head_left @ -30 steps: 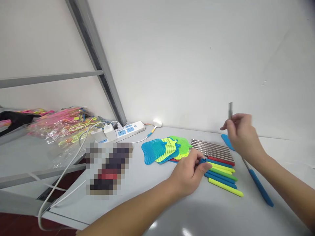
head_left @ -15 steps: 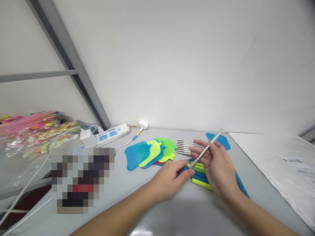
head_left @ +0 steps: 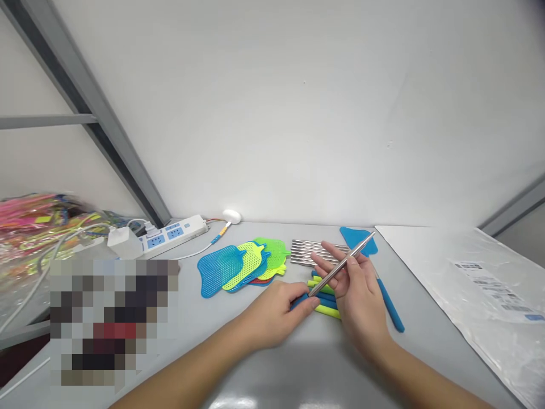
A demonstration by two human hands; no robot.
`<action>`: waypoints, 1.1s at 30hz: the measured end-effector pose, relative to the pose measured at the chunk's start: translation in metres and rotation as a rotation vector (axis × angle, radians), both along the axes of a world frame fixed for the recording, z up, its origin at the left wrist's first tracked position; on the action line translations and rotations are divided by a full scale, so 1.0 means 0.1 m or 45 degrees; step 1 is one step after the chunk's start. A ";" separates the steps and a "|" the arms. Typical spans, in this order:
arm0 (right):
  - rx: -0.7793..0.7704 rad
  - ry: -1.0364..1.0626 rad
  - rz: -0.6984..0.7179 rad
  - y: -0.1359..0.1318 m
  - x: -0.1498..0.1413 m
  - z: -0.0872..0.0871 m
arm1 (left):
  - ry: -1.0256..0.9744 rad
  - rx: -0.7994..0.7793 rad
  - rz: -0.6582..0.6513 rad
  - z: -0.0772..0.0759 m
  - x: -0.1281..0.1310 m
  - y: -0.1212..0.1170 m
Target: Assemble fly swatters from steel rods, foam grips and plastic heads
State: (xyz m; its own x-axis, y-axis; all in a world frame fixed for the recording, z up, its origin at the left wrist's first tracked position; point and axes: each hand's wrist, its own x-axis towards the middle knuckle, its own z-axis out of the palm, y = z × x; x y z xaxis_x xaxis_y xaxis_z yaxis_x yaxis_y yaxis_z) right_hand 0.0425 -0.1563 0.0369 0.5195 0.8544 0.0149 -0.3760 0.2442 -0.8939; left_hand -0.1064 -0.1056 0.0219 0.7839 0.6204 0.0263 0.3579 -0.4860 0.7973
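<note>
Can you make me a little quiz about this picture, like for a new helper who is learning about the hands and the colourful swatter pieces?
1. What does the right hand hold? A) a steel rod B) a yellow swatter head C) a power strip
2. True or false: the green swatter head lies to the left of the pile of steel rods.
3. Fill in the blank: the left hand holds a ____ handle.

Key: 1 A; 2 true; 3 blue.
</note>
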 end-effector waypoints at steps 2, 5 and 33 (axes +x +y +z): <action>-0.008 -0.001 0.011 -0.01 0.01 0.00 | 0.001 0.035 -0.010 0.01 -0.01 -0.01; -0.016 -0.097 0.071 -0.02 0.07 -0.01 | 0.010 0.156 -0.026 0.04 -0.03 -0.02; -0.023 -0.588 0.417 -0.07 0.24 -0.09 | 0.244 0.683 0.109 0.09 -0.13 0.08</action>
